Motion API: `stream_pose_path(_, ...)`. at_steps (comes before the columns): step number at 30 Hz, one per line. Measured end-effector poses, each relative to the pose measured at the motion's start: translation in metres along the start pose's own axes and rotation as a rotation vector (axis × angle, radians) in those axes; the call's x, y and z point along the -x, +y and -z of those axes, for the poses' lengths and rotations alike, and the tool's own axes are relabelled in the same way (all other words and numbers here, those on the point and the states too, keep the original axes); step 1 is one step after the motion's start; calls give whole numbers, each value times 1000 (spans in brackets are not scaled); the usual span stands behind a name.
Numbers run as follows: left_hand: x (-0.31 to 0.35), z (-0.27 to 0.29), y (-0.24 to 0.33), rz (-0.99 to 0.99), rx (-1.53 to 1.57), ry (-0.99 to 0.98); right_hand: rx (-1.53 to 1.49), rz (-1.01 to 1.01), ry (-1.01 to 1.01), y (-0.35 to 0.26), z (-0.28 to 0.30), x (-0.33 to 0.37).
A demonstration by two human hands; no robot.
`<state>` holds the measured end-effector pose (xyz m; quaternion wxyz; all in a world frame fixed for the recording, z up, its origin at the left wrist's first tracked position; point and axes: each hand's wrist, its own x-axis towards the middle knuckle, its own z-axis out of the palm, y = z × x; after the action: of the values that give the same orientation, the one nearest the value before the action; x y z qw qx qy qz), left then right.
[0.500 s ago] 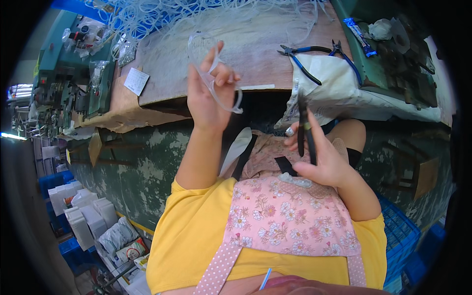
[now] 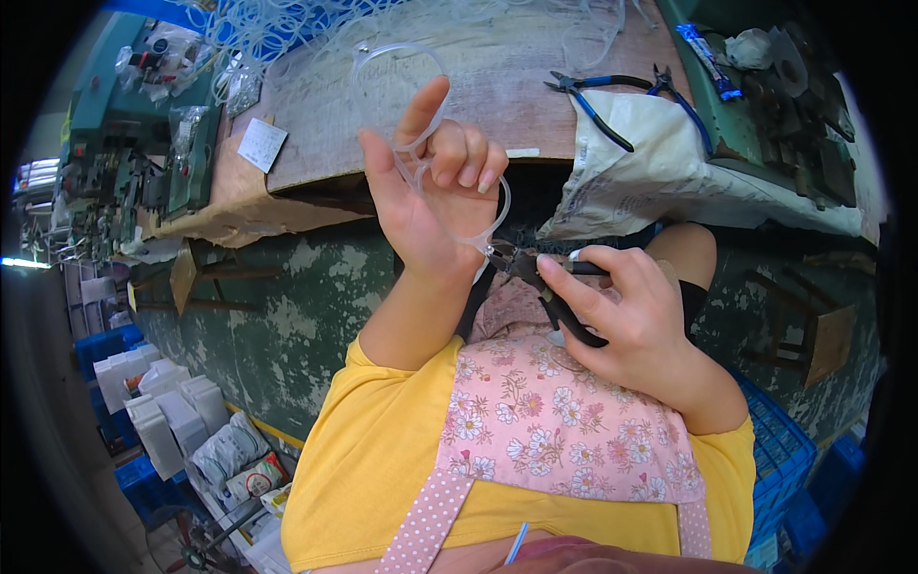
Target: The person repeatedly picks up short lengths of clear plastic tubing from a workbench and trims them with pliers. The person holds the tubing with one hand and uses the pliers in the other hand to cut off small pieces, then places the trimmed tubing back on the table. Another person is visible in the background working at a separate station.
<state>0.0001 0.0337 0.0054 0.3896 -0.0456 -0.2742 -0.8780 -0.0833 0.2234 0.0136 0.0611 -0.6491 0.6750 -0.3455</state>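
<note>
My left hand (image 2: 430, 196) is raised in front of the table edge, its index finger stretched up and the other fingers curled. It holds a clear plastic frame of two joined rings (image 2: 403, 46), like an empty spectacle front. One ring stands above the hand; the other hangs beside the palm. In my right hand (image 2: 636, 316) is a pair of cutting pliers (image 2: 517, 265) with black handles. Their jaws point left and meet the lower ring's edge near my left wrist. Whether the jaws are closed on the plastic is too small to tell.
Two blue-handled cutters (image 2: 598, 122) lie at the table's right, partly on a white sack (image 2: 612, 187). A tangled heap of clear plastic frames (image 2: 306, 33) covers the far edge. A paper slip (image 2: 262, 143) lies at left. A blue crate (image 2: 779, 459) stands at my right.
My right hand has moved left and swung the pliers from pointing up to pointing left, onto the ring. My left hand has turned slightly, showing both rings more openly.
</note>
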Motion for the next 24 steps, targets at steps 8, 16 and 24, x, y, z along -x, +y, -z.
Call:
stream_pose_path(8,-1,0,3,77,-22,-40,75,45,9,-1,3,0)
stream_pose_path(16,22,22,-7,481,-467,-15,-506,-30,-179,22,19,-5)
stream_pose_path(24,33,44,-24,-675,-1623,-391,-1872,-308,-286,25,19,-1)
